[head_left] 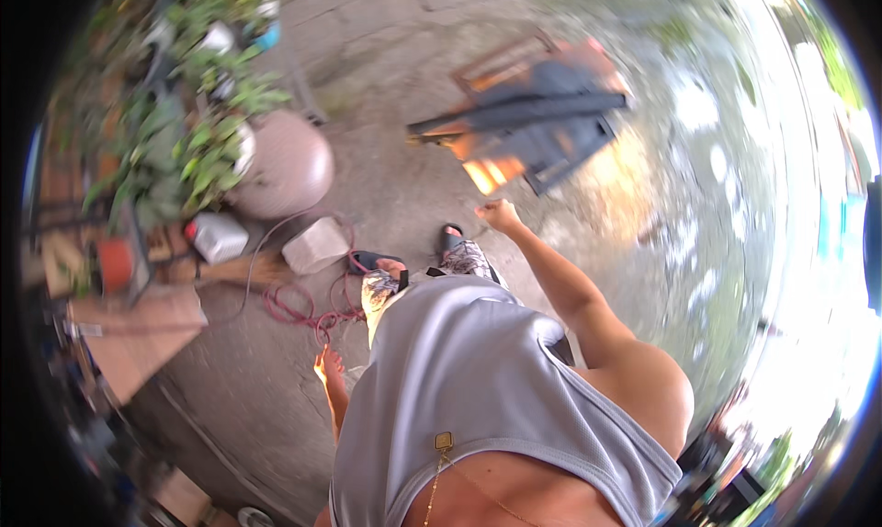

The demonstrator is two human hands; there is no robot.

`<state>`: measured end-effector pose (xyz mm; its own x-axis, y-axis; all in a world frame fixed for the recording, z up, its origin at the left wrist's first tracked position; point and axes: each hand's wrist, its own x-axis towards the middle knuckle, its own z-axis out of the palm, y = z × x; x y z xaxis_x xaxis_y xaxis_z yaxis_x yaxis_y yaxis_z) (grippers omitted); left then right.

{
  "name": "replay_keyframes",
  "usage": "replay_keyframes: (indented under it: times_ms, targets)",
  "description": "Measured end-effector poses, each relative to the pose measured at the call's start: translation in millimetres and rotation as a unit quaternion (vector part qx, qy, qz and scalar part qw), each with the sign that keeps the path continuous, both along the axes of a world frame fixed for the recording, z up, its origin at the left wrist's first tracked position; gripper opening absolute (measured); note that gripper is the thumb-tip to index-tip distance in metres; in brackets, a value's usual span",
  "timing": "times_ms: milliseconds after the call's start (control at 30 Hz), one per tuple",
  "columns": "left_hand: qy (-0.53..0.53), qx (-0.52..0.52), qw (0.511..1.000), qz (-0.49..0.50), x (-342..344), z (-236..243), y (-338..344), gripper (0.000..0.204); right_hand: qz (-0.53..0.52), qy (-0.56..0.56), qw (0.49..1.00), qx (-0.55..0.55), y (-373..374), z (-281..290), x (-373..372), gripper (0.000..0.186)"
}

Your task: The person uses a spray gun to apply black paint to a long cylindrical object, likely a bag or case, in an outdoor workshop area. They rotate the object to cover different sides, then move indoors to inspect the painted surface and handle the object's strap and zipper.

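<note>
My left hand (329, 365) hangs low beside my body, nearest to a loosely coiled reddish hose or cable (292, 308) on the ground. Its fingers look slightly apart, and I see nothing held in it. Stretched out ahead, my right hand (499, 215) has its fingers curled in, with no object showing in it. Just beyond that hand is a blurred heap of dark, flat, long pieces (528, 113) over orange-brown wooden parts (487, 172). A gap of ground separates the hand from the heap.
At the left stand leafy potted plants (165, 150), a large rounded pinkish-brown pot (289, 164), a white jug with a red cap (219, 237) and a pale block (315, 246). A brown board (142, 343) lies nearer. Sawdust-coloured ground (620, 182) spreads right of the heap.
</note>
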<state>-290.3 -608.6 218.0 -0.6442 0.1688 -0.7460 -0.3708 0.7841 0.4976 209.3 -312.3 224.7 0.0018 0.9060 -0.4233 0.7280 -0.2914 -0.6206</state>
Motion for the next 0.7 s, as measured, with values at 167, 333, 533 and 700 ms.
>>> replay_keyframes:
  times_ms: [167,333,533,700]
  targets:
    - [-0.1,0.036,0.974,-0.2,37,-2,180,0.027,-0.461,0.174,0.865,-0.099,-96,0,82,0.031]
    - [-0.132,0.13,0.894,-0.408,147,29,316,0.035,-0.507,0.049,0.818,-0.268,-206,16,123,0.033]
    - [-0.074,0.102,0.807,-0.577,215,-8,406,0.051,-0.578,0.119,0.766,-0.255,-213,30,173,0.036]
    - [-0.059,0.015,0.88,-0.471,230,-52,461,0.056,-0.535,0.099,0.807,-0.227,-115,3,278,0.044]
